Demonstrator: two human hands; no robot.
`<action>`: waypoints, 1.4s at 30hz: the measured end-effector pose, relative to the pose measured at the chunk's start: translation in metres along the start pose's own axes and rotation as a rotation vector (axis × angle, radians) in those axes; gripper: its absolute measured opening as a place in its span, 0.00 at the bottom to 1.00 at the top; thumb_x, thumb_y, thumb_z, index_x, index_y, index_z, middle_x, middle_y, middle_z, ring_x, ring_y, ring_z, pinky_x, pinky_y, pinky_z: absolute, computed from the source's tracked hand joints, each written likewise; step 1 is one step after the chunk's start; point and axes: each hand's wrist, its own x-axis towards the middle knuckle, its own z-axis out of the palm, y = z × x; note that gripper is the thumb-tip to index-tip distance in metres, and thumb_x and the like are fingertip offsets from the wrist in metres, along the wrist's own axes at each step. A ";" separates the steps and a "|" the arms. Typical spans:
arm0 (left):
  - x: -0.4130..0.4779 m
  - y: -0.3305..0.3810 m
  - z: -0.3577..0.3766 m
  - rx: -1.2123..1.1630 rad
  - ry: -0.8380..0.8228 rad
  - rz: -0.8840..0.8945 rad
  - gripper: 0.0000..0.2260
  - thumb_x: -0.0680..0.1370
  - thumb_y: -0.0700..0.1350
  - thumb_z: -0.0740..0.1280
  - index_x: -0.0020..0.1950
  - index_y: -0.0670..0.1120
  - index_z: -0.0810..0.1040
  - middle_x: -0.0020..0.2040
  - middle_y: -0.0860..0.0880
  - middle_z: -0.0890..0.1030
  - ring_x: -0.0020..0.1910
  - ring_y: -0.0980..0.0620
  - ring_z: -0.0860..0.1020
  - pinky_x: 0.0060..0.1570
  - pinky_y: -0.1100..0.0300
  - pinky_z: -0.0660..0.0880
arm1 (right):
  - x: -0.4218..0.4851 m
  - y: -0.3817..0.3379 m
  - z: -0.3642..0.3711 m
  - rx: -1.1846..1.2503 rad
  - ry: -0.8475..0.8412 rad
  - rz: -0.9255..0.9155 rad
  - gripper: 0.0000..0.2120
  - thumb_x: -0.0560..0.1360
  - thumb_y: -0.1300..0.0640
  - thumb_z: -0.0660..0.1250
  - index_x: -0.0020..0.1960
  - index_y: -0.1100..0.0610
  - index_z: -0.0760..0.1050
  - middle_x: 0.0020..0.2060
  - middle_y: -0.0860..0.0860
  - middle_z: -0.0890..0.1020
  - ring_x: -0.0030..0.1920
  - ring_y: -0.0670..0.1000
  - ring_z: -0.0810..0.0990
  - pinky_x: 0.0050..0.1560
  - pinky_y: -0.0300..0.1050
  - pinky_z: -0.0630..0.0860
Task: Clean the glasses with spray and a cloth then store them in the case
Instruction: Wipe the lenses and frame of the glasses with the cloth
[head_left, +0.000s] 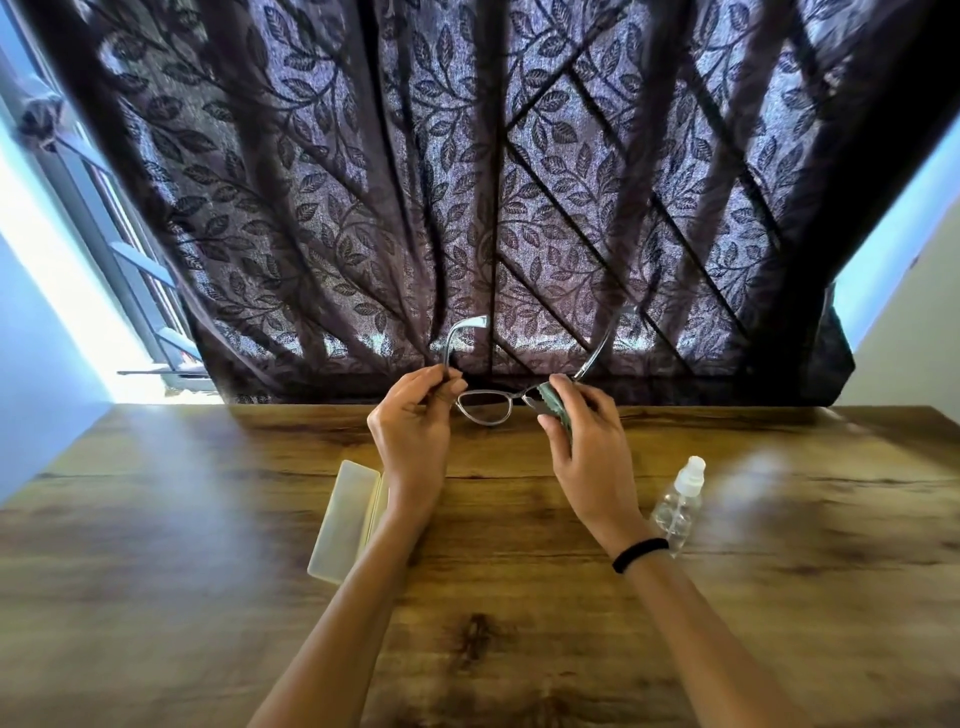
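Observation:
Clear-framed glasses (485, 408) hang in the air above the far side of the wooden table (208, 597), their temples unfolded and pointing away from me. My left hand (413, 423) pinches the frame at its left hinge. My right hand (584, 434) pinches a green cloth (553, 400) over the right lens, which the cloth hides. A pale yellow glasses case (345, 519) lies shut on the table, partly under my left forearm. A clear spray bottle (678, 504) with a white cap lies on its side beside my right wrist.
A dark leaf-patterned curtain (467, 182) hangs right behind the table's far edge. A window with bright light (78, 291) is at the left. A black hair tie (639, 553) circles my right wrist.

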 end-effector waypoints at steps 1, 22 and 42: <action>0.000 0.000 0.001 -0.004 0.002 -0.001 0.08 0.69 0.35 0.72 0.47 0.40 0.82 0.41 0.50 0.82 0.39 0.63 0.79 0.43 0.66 0.77 | 0.000 -0.001 0.000 0.014 0.003 -0.014 0.19 0.74 0.64 0.66 0.64 0.64 0.71 0.51 0.61 0.80 0.57 0.58 0.77 0.55 0.54 0.77; -0.001 0.000 -0.001 -0.050 0.004 0.008 0.11 0.69 0.35 0.72 0.49 0.45 0.81 0.41 0.54 0.81 0.40 0.62 0.79 0.43 0.64 0.78 | 0.002 0.009 0.006 -0.004 0.085 -0.003 0.22 0.73 0.58 0.69 0.64 0.63 0.71 0.48 0.55 0.83 0.52 0.51 0.80 0.50 0.44 0.79; 0.002 -0.005 -0.001 -0.093 0.014 0.009 0.10 0.69 0.35 0.73 0.48 0.45 0.81 0.41 0.52 0.81 0.40 0.62 0.79 0.43 0.56 0.80 | 0.013 0.015 0.002 -0.103 -0.118 -0.135 0.27 0.79 0.62 0.57 0.75 0.60 0.50 0.70 0.52 0.68 0.71 0.48 0.63 0.69 0.41 0.64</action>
